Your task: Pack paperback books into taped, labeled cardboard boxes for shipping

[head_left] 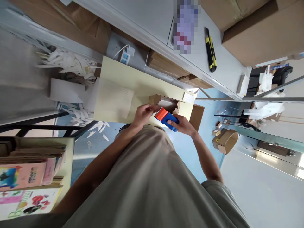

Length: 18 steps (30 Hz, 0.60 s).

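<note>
My right hand [184, 125] is wrapped round the blue body of a tape dispenser [170, 120], which has a red front part and a serrated edge. It is tilted, with that edge turned toward my left hand [143, 116]. The left fingers are curled together close to the serrated edge; what they pinch, if anything, is too small to make out. Just beyond both hands, an open cardboard box [155, 99] lies on the pale yellow table [142, 76]. A thin white sheet [116, 98] rests on the table to the left.
Above the table runs a grey shelf [147, 19] bearing a yellow-black utility knife [210, 52] and large cartons [263, 34]. A power strip [125, 57] lies behind the table. Booklets [23, 174] stand at lower left. Paper scraps [78, 114] and a carton [225, 141] are around the floor.
</note>
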Tool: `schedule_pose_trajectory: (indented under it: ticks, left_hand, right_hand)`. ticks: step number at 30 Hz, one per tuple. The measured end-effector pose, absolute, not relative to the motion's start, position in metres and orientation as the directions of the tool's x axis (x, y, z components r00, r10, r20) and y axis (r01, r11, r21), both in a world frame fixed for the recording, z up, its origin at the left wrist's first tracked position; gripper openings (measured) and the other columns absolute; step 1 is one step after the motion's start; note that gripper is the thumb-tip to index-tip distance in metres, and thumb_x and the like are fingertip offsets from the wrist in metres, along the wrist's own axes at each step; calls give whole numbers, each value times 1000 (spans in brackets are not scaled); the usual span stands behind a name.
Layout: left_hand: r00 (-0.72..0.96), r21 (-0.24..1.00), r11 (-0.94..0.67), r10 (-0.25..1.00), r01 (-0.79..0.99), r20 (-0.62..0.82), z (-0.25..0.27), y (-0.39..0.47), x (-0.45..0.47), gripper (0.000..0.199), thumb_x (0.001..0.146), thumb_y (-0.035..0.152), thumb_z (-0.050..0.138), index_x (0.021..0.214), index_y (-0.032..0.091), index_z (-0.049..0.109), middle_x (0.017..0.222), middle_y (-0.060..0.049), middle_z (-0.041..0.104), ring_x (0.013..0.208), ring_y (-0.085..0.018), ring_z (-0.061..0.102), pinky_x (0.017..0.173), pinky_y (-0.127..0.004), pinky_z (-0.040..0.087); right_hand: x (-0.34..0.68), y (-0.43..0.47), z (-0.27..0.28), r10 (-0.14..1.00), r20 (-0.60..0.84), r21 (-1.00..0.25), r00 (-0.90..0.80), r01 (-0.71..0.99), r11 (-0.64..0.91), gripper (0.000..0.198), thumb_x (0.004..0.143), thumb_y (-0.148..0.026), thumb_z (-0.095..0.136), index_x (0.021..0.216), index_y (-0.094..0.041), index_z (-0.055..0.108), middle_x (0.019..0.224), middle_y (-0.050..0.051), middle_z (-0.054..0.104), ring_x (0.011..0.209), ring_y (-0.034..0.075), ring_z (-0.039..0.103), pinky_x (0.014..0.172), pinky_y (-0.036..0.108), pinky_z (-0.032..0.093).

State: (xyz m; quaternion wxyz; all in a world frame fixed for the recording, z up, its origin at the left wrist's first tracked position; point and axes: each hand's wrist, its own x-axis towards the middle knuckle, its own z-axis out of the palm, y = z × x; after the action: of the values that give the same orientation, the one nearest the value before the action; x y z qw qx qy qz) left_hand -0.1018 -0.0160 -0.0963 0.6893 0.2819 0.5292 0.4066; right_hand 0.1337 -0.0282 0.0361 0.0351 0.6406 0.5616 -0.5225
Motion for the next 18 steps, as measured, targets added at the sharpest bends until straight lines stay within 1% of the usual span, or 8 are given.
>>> schedule_pose_trajectory:
  ticks: [2,4,6,8,12,15,18]
  left_hand:
    - [55,786,528,839,-323,-541,-104,-20,-105,43,79,62,93,84,21,81,78,-4,75,66,-16,57,64,-31,45]
    - [-38,774,516,823,-368,-567,-116,-18,-112,48,76,66,95,85,22,78,77,-3,72,65,-15,54,63,-30,43]
    - [-142,775,488,803,-401,-579,-131,-13,-118,50,74,67,96,84,22,76,77,-2,69,66,-14,52,62,-30,41]
    - [-179,770,482,787,-418,-590,-147,-9,-119,50,75,67,95,83,22,74,76,-1,66,65,-14,50,62,-30,39]
    - [-129,714,551,746,-432,-653,-171,-9,-101,46,82,63,93,83,22,71,78,-2,67,66,-14,51,62,-31,39]
    - [-130,666,574,703,-477,-699,-180,-12,-85,41,83,55,96,84,22,71,82,-2,71,68,-13,55,63,-28,42]
    - [-166,643,572,667,-509,-726,-186,-12,-73,34,86,47,94,86,22,72,80,0,71,68,-12,55,61,-27,40]
  right_hand:
    - [145,-20,55,612,-773,-478,-166,787,-390,70,93,-94,72,98,-24,69,85,7,81,73,25,76,60,34,55]
    - [158,-8,76,541,-828,-409,-144,816,-409,70,91,-94,75,93,-24,70,80,8,82,68,25,77,56,34,55]
    - [168,7,96,503,-856,-355,-120,844,-402,69,91,-92,76,91,-23,73,75,7,81,62,24,76,53,34,54]
    - [172,24,111,522,-845,-330,-118,883,-335,67,92,-90,78,88,-23,74,72,6,79,59,21,73,50,33,52]
    - [153,55,126,594,-791,-292,-146,943,-158,67,96,-88,75,77,-24,69,68,4,75,59,18,69,53,32,45]
    - [131,69,126,621,-770,-263,-144,959,-103,69,98,-86,76,71,-24,65,62,3,70,56,16,65,56,34,41]
    - [117,77,120,632,-758,-246,-161,968,-48,66,102,-82,74,71,-24,67,60,2,66,57,17,63,60,35,41]
